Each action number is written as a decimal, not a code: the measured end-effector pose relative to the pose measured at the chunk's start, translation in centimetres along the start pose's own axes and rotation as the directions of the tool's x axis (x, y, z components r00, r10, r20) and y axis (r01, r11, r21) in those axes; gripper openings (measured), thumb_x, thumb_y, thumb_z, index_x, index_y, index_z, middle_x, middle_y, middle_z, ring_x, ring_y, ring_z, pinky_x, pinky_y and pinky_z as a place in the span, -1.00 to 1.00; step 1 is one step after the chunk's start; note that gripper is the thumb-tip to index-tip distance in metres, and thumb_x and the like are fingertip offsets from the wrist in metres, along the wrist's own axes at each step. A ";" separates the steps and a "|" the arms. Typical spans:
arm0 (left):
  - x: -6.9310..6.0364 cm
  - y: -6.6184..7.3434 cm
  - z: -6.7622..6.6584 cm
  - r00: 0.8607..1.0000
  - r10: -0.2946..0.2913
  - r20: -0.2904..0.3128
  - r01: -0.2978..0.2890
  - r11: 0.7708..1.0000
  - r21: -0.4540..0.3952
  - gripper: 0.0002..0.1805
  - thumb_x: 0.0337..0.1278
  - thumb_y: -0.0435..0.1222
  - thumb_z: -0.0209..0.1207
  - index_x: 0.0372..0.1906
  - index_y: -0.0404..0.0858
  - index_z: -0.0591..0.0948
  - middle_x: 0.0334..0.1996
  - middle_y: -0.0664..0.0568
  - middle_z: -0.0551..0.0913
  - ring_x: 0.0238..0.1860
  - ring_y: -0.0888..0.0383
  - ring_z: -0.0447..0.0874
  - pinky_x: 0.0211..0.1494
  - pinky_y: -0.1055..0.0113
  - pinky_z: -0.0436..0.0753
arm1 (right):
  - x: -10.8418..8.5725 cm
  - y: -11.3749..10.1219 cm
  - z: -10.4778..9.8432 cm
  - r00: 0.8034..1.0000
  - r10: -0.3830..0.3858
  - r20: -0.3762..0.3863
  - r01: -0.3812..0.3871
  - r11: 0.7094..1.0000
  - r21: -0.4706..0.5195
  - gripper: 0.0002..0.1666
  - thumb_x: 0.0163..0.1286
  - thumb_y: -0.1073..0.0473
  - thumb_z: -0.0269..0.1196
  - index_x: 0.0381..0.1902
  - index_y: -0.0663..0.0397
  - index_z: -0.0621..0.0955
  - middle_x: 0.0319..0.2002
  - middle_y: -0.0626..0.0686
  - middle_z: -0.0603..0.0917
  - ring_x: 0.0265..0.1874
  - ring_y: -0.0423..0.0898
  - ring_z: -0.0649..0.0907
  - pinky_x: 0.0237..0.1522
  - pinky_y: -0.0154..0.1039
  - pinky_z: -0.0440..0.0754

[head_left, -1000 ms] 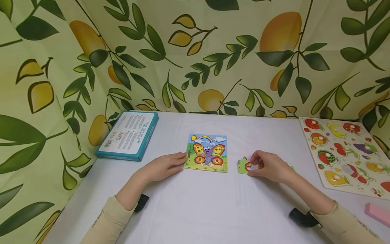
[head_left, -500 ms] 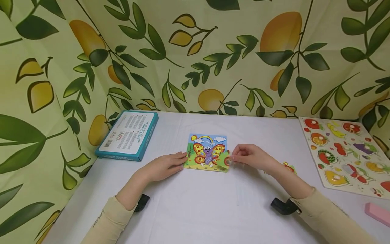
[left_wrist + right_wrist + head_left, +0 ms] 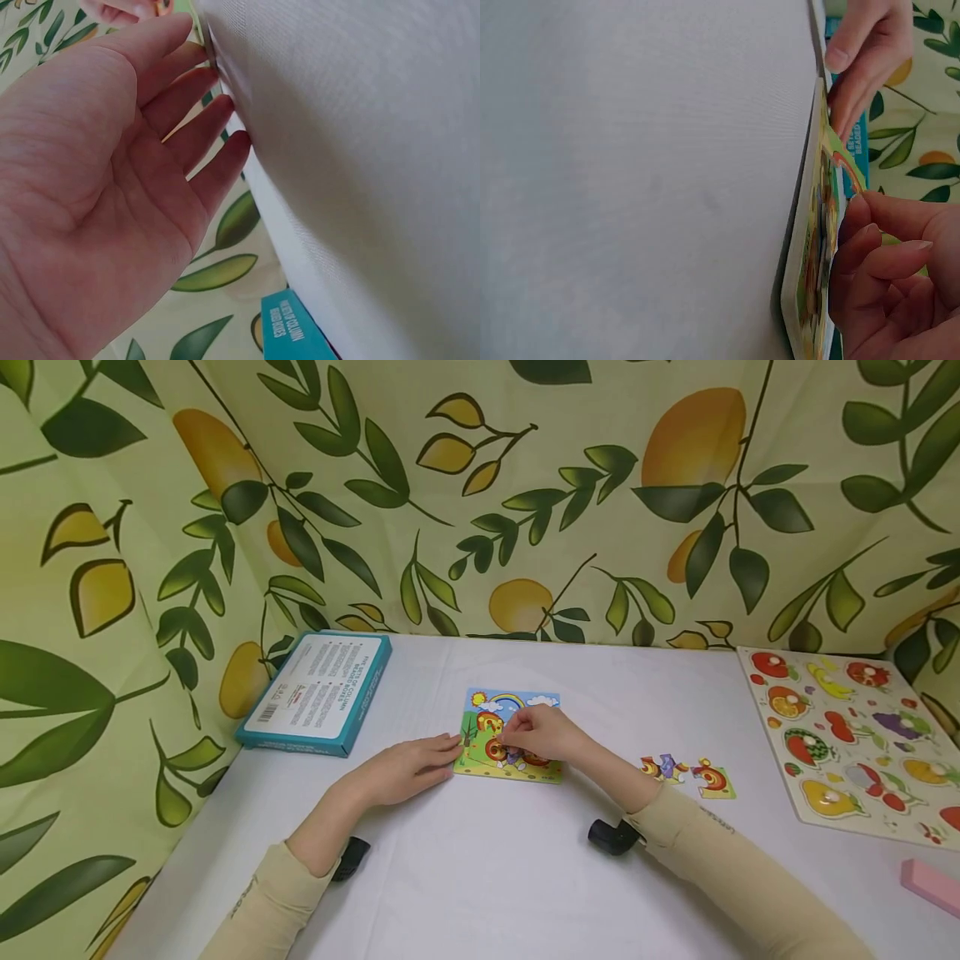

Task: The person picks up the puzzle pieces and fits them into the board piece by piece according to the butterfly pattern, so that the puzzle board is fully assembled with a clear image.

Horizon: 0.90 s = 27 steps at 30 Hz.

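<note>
A square butterfly puzzle board [image 3: 471,763] lies on the white table in the head view. My left hand [image 3: 405,770] rests beside it with fingers extended, the fingertips touching its left edge. Over the board, my right hand [image 3: 546,732] pinches a green puzzle piece [image 3: 849,171] with a red-orange curve between thumb and fingertips. In the right wrist view that piece is tilted just above the board's surface. The right hand hides part of the butterfly picture. Two loose puzzle pieces, one purple and orange [image 3: 665,767] and one red and green [image 3: 713,779], lie right of the board.
A teal and white box [image 3: 315,693] lies at the back left. At the right is a fruit peg board [image 3: 847,735], with a pink block [image 3: 930,885] nearer the front. Patterned cloth [image 3: 480,510] hangs behind and at the left of the table.
My right hand has taken the green puzzle piece from the right of the board and carried it left over the board. The left hand has stayed at the board's edge.
</note>
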<state>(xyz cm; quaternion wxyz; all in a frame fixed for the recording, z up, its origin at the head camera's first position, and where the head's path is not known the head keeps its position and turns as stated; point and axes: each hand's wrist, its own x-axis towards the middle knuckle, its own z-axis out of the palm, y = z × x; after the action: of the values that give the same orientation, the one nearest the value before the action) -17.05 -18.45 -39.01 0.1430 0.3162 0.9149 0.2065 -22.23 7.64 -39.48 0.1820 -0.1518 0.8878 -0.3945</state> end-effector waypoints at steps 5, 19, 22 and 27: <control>0.0 0.0 -0.1 1.000 0.015 -0.007 -0.015 1.000 -0.009 -0.48 0.45 -0.18 0.04 0.41 -0.24 0.36 0.44 0.00 0.27 0.46 0.03 0.15 0.42 0.04 0.24 | 0.5 -0.3 0.3 0.999 -0.037 0.000 0.037 0.998 -0.042 -0.77 0.30 0.01 0.34 -0.40 0.04 0.64 -0.57 -0.10 0.65 -0.57 -0.18 0.55 -0.54 -0.33 0.43; 0.1 0.1 -0.2 1.000 -0.011 0.009 0.012 0.999 -0.049 -0.44 0.42 -0.13 0.07 0.44 -0.14 0.34 0.44 0.07 0.26 0.47 0.09 0.12 0.44 0.06 0.21 | 1.0 -0.6 0.9 0.998 -0.068 -0.019 0.066 0.994 -0.083 -0.75 0.25 0.03 0.39 -0.50 0.03 0.63 -0.62 -0.11 0.63 -0.58 -0.18 0.54 -0.53 -0.33 0.43; 0.0 0.1 -0.1 0.999 -0.027 0.030 0.027 0.999 -0.025 -0.47 0.42 -0.10 0.07 0.42 -0.05 0.38 0.46 0.09 0.24 0.49 0.07 0.08 0.44 0.01 0.20 | 0.9 -0.7 1.0 0.998 -0.064 -0.028 0.062 0.995 -0.080 -0.75 0.25 0.04 0.40 -0.50 0.04 0.63 -0.63 -0.10 0.62 -0.59 -0.18 0.55 -0.53 -0.33 0.45; -0.1 0.1 -0.2 0.998 -0.041 0.048 0.042 0.999 -0.005 -0.50 0.41 -0.10 0.07 0.39 0.00 0.42 0.47 0.09 0.22 0.49 0.05 0.06 0.43 -0.03 0.20 | 0.9 -0.8 1.2 0.998 -0.054 -0.038 0.051 0.996 -0.076 -0.76 0.25 0.05 0.40 -0.49 0.04 0.62 -0.62 -0.09 0.61 -0.58 -0.18 0.54 -0.52 -0.33 0.45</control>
<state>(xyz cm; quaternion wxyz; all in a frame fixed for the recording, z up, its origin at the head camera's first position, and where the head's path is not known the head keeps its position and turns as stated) -17.01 -18.46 -38.79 0.1698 0.3016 0.9169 0.1986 -22.40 5.98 -39.81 0.1479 -0.1740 0.9012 -0.3683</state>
